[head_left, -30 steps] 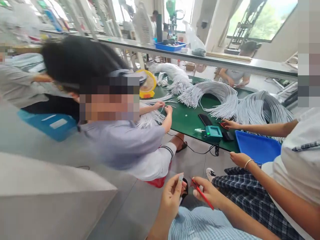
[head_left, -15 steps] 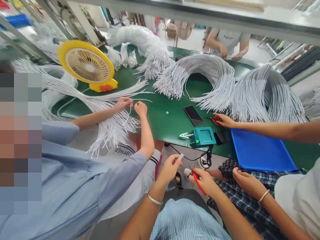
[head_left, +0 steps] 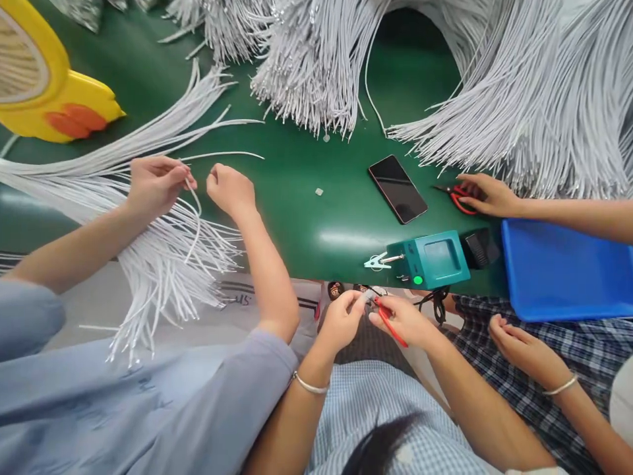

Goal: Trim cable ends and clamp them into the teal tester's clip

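My left hand (head_left: 342, 319) pinches a small translucent white piece (head_left: 368, 297) just in front of my lap, below the table edge. Beside it, my right hand (head_left: 406, 321) is wrapped around red-handled scissors (head_left: 392, 326). The scissors' tips meet or nearly meet the white piece; their blades are mostly hidden by my fingers, so I cannot tell whether they touch it. A silvery bangle (head_left: 310, 384) circles my left wrist.
A teal device (head_left: 440, 258) with a clip, a phone (head_left: 398, 189) and a blue tray (head_left: 568, 270) lie on the green table (head_left: 297, 224). White cable bundles (head_left: 316, 72) stand behind. Co-workers' hands flank me: one pair handles cables (head_left: 168, 257); another hand holds red scissors (head_left: 462, 199).
My view has tilted down and closer to the table. My hands have come together, bringing the scissors up to the white piece; before, they were apart.
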Tool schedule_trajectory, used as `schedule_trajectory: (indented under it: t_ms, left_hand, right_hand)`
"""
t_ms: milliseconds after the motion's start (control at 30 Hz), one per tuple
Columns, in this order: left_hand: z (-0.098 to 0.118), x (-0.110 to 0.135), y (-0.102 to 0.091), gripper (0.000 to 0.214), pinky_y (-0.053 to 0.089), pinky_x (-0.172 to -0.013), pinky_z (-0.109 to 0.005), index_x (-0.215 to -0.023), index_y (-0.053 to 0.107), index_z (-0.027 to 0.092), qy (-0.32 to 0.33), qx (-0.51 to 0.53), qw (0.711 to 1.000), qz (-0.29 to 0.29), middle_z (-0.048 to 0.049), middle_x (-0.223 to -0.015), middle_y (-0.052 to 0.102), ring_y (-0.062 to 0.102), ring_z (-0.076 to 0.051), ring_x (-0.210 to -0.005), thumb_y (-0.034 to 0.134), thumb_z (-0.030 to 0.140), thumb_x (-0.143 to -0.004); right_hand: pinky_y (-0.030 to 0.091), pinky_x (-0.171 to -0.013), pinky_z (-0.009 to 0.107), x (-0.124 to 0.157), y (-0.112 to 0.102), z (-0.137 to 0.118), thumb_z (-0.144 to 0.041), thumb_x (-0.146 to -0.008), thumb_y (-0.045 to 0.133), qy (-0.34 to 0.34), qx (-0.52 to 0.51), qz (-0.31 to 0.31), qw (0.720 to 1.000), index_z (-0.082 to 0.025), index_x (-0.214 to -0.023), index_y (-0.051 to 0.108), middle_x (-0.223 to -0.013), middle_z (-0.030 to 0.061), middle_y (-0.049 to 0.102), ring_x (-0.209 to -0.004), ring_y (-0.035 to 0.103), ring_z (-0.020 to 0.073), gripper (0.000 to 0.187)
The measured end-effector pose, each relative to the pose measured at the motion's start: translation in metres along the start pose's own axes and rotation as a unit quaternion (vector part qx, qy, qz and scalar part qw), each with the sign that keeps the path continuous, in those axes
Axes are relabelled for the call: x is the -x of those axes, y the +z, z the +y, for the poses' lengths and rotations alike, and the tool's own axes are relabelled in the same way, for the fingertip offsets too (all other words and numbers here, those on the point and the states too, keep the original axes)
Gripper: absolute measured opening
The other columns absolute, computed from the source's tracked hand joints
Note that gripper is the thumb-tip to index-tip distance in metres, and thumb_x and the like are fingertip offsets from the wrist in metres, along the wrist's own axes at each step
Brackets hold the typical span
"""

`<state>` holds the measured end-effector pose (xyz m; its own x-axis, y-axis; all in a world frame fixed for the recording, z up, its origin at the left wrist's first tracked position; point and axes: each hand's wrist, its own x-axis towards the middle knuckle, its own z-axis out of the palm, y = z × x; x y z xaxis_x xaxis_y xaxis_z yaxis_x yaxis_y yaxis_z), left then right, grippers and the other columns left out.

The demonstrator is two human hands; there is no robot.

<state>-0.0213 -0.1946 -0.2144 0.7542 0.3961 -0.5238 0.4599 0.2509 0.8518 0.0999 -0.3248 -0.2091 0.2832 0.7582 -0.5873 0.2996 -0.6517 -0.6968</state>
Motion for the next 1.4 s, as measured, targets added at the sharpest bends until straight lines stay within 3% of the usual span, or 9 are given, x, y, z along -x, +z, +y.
schedule_trajectory:
  t_ms: [600,767,1400]
  left_hand:
    - [0.011,-0.017,-0.001,0.037,0.048,-0.085,-0.031,-0.101,0.069,0.009,-0.007,-0.027,0.999,-0.02,-0.0116,-0.099,0.07,0.063,-0.022,-0.094,0.049,0.038,-0.089]
    - [0.008,-0.02,-0.002,0.038,0.046,-0.087,-0.031,-0.1,0.07,0.009,-0.019,-0.028,0.999,-0.012,-0.0114,-0.1,0.069,0.062,-0.022,-0.095,0.05,0.04,-0.089]
    - [0.01,-0.03,-0.01,0.042,0.045,-0.072,-0.026,-0.095,0.069,0.006,-0.051,0.0,0.998,-0.027,-0.0114,-0.091,0.069,0.059,-0.017,-0.079,0.051,0.042,-0.083]
  right_hand:
    - [0.032,-0.062,0.026,-0.01,-0.013,-0.003,-0.055,-0.085,0.048,0.019,-0.032,-0.015,0.999,-0.016,-0.075,0.051,-0.072,0.003,0.054,-0.066,0.045,0.0136,0.04]
    - [0.03,-0.057,0.026,-0.012,-0.014,-0.003,-0.06,-0.083,0.048,0.045,-0.038,-0.02,0.998,-0.016,-0.069,0.048,-0.067,0.0031,0.052,-0.062,0.043,0.0135,0.046]
    - [0.034,-0.061,0.025,-0.021,-0.013,-0.009,-0.057,-0.086,0.051,0.049,-0.025,-0.022,0.998,-0.015,-0.079,0.055,-0.079,0.0044,0.062,-0.069,0.052,0.0148,0.043]
